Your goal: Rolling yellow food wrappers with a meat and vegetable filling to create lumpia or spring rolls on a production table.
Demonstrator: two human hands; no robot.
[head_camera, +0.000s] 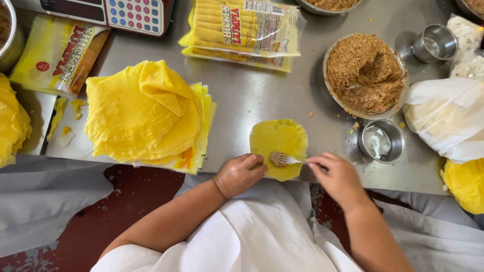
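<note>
1. Lying flat at the near edge of the steel table point(252, 95), the round yellow wrapper point(279, 141) looks thin, soft and easy to tear, so I judge it best lifted by its edge.
2. I press my left hand point(241, 174), curled nearly closed, on the wrapper's near left rim.
3. I pinch a fork point(285, 159) in my right hand point(337, 176), its tines resting on a small heap of brown filling near the wrapper's lower edge.
4. A bowl of filling point(364, 74) sits well beyond, a stack of wrappers point(143, 111) to the left.
</note>
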